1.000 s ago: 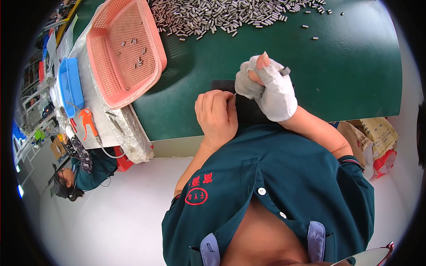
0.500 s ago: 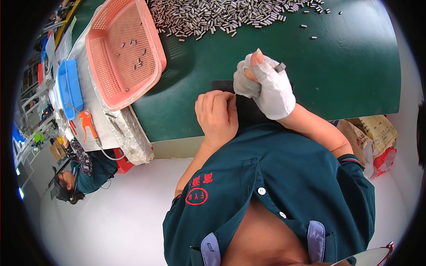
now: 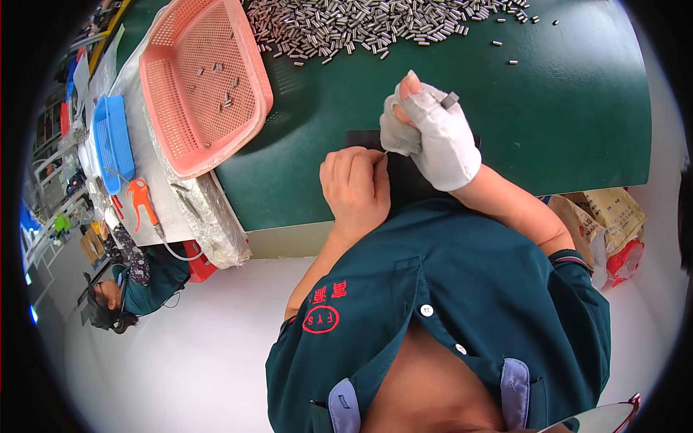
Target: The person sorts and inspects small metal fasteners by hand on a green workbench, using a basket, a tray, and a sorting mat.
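Note:
My bare left hand (image 3: pixel 355 184) is closed, with its thumb and curled fingers together over a black pad (image 3: pixel 415 177) at the table's near edge. Whatever sits at its fingertips is too small and hidden to make out. To its right is my right hand (image 3: pixel 437 137), in a white glove that leaves the thumb tip bare. It is wrapped round a grey square-ended bar (image 3: pixel 450 99), of which only one end sticks out past the fist. The two hands nearly meet above the pad. Farther off on the green table (image 3: pixel 563 115) lies a large heap of short metal pins (image 3: pixel 361 25).
A pink perforated basket (image 3: pixel 162 126) with several pins in it stands at the left. Beyond it are a blue tray (image 3: pixel 112 141) and an orange air gun (image 3: pixel 141 202). A co-worker (image 3: pixel 155 270) sits at far left. Paper sacks (image 3: pixel 606 216) stand at right.
My right fist has tilted slightly, its thumb and the grey bar shifting a little up and left. My left hand stays almost where it was.

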A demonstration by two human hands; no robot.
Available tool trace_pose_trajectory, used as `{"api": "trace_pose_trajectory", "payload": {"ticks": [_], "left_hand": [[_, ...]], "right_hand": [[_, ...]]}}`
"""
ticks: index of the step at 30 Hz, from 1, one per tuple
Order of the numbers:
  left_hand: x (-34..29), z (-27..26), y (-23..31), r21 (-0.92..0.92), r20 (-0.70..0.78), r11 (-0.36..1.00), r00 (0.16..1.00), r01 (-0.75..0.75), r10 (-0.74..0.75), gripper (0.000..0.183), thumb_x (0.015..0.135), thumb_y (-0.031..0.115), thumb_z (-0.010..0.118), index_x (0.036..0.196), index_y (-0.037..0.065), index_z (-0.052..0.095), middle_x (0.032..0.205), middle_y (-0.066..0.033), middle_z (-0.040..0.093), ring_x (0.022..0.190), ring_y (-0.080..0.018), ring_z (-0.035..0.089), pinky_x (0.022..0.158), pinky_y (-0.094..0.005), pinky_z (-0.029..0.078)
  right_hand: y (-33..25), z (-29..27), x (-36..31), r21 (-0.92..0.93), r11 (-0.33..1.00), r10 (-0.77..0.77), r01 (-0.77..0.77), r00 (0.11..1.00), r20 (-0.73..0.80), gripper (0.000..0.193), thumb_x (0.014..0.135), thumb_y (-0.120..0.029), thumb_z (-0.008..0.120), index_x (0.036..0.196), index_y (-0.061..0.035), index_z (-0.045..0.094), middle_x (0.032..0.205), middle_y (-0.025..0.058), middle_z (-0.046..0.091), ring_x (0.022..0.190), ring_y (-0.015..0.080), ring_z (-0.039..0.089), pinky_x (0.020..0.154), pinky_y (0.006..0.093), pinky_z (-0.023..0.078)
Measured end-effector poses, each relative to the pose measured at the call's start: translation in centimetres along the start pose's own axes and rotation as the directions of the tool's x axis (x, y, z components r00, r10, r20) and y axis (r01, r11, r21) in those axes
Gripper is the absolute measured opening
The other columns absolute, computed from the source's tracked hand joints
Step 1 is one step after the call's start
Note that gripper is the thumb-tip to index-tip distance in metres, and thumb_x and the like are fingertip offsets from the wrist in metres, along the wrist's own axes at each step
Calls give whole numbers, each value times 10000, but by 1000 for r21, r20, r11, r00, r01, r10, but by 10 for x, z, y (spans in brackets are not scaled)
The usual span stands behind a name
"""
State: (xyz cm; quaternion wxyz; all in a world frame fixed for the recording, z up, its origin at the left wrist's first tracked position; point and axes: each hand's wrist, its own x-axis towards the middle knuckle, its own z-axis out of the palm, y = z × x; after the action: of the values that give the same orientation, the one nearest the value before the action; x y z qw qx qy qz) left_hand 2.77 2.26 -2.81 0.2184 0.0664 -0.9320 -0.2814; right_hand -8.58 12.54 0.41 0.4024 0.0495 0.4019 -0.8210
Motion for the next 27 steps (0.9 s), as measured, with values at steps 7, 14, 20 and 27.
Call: {"api": "trace_pose_trajectory", "payload": {"ticks": [7, 14, 20, 27], "left_hand": [[-1, 1, -1, -2, -9, 1000, 1000, -2, 2, 155, 677, -1, 683, 778, 74, 593, 793, -43, 558, 732, -239, 520, 659, -341, 372], [1, -3, 4, -3, 17, 1000, 1000, 20, -20, 154, 676, -34, 687, 773, 44, 597, 795, -78, 590, 739, -266, 547, 686, -346, 425], [2, -3, 3, -6, 19, 1000, 1000, 22, -22, 162, 663, -41, 683, 770, 43, 595, 799, -81, 597, 741, -268, 552, 690, -344, 425], [2, -5, 4, -10, 29, 999, 999, 30, -30, 181, 652, -42, 683, 776, 39, 580, 805, -81, 598, 756, -278, 553, 698, -361, 428]], "right_hand": [[-3, 5, 2, 10, 1000, 29, -29, 999, -14, 448, 926, -431, 584, 658, -105, 433, 562, -37, 376, 501, 79, 310, 469, 251, 268], [-3, 8, 5, -19, 998, 53, -53, 998, -38, 437, 928, -418, 587, 661, -105, 442, 569, -47, 390, 507, 63, 321, 471, 240, 276], [4, 8, 2, 18, 1000, 10, -10, 999, -31, 405, 922, -404, 606, 686, -95, 493, 600, -67, 393, 534, 48, 328, 485, 230, 283], [10, 12, -6, -78, 996, -41, 38, 998, -39, 387, 926, -393, 604, 707, -86, 516, 620, -66, 408, 563, 50, 328, 502, 226, 302]]}}
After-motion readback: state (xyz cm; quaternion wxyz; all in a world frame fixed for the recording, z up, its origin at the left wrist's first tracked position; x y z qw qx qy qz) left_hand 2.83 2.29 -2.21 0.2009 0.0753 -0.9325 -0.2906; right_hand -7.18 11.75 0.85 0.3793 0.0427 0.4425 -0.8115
